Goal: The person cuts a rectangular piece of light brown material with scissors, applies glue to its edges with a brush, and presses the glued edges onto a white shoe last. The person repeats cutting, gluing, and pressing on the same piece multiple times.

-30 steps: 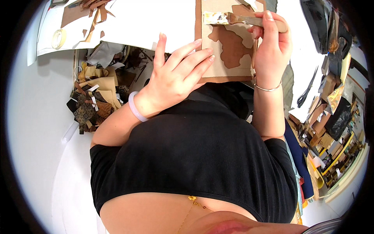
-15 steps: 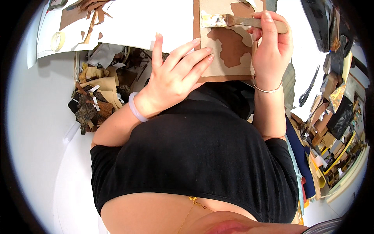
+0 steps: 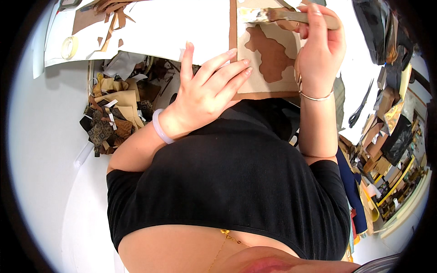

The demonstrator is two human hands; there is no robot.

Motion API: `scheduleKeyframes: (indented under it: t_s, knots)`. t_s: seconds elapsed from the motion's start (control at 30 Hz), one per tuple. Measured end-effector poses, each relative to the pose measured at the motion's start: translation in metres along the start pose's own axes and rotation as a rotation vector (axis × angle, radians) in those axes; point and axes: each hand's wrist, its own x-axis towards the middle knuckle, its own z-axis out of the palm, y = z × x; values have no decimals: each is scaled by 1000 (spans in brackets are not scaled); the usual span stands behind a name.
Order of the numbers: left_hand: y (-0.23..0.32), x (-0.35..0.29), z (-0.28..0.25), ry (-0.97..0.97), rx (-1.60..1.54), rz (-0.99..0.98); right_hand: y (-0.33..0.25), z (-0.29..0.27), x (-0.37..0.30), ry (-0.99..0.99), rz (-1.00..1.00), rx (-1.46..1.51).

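Note:
My right hand point(image 3: 321, 54) is closed around the handle of a flat brush point(image 3: 287, 16), its pale bristles smeared with white stuff, pointing left. The bristles are over the far part of a beige panel point(image 3: 248, 88) with a brown border. On the panel is a brown animal-shaped area point(image 3: 271, 57); I cannot tell whether it is a piece or an opening. Another brown patch is partly hidden behind the brush. My left hand point(image 3: 207, 86) lies with fingers spread, fingertips at the panel's near left edge, holding nothing.
A white sheet point(image 3: 159, 32) covers the table at left, with a tape roll point(image 3: 69, 47) and brown scraps point(image 3: 119, 20). Below the edge is a heap of fabric offcuts point(image 3: 109, 123). Black scissors point(image 3: 359, 111) lie at right, beside cluttered materials point(image 3: 387, 145).
The brush has moved away from me over the panel, uncovering the top of the brown animal shape. My left hand stays at the panel's edge; the whole view has shifted slightly.

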Motion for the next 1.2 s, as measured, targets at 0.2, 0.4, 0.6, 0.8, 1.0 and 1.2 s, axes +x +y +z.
scheduleKeyframes:
  t_s: [0.2,0.4,0.6,0.8,1.0,1.2]
  knots:
    - [1,2,2,41,2,-11,-2,6,7,-44,12,97]
    - [2,2,1,52,-24,-27,-5,15,11,23,18,276]
    - [1,1,0,38,-24,-21,-10,14,22,-32,-4,290]
    - [-4,-1,0,-18,23,23,-6,23,34,77,9,419]
    - [-5,-1,1,-17,29,25,-6,17,41,0,14,183]
    - [-5,0,0,-14,20,19,-1,21,48,-27,-37,172]
